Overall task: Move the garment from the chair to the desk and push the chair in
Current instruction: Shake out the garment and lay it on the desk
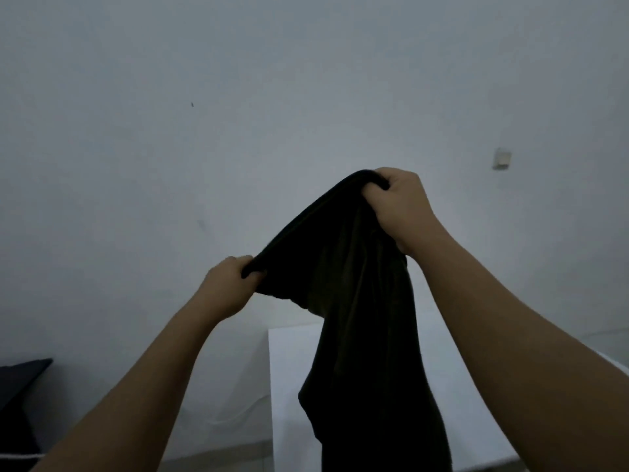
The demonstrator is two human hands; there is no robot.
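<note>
dark object, far left: black shape (20, 379) at the frame edge, cut off on the left, too dim to identify.
floor strip: pale band (218, 454) low in frame between my left arm and the desk, blurry.
my left hand: left hand (231, 284) fisted on the garment's top edge, fingers curled over the fabric, fingertips hidden in the fold.
wall: plain grey-white wall (238, 97) fills the upper frame, light is poor.
garment: dark garment (347, 301) held up in the air between my 2 hands, top edge stretched on a slope, low at my left hand, high at my right. The rest hangs straight down in front of the desk; bottom end cut off by the frame. Type of garment: cannot tell.
desk: white desk (292, 369) below and behind the hanging cloth, middle part hidden by it, right side hidden by my right forearm.
my right hand: right hand (401, 206) clenched on the upper end of the edge, fingers wrapped around bunched fabric.
wall fitting: small pale box (502, 158) on the wall right of my right hand, detail unreadable.
</note>
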